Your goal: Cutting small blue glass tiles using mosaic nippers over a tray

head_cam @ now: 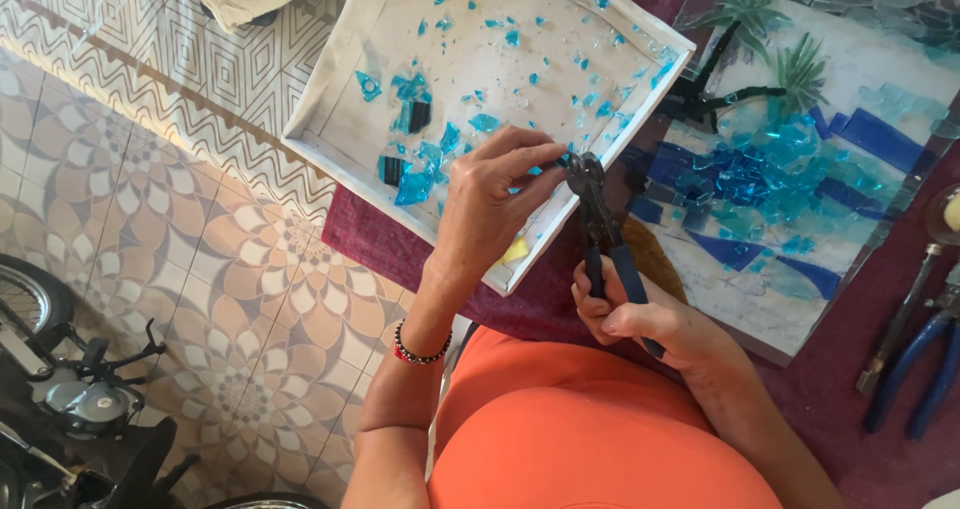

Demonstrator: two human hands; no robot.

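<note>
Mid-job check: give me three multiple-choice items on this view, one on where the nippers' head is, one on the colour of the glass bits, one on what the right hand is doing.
1. The nippers' head is:
A. over the white tray's near edge
B. on the floor
C. on the mosaic panel

2. The glass pieces in the tray are mostly:
A. red
B. blue
C. green

3. The right hand:
A. lies open and flat
B. grips the nippers' handles
C. holds a brush

Key: 1 A, the head sits at the tray edge by the left hand's fingertips; 2 B, the scattered shards are turquoise blue; 3 B, its fingers wrap both dark handles.

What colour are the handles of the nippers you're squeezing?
Dark blue handles on the nippers, best seen in the head view, gripped by the right hand.
</note>
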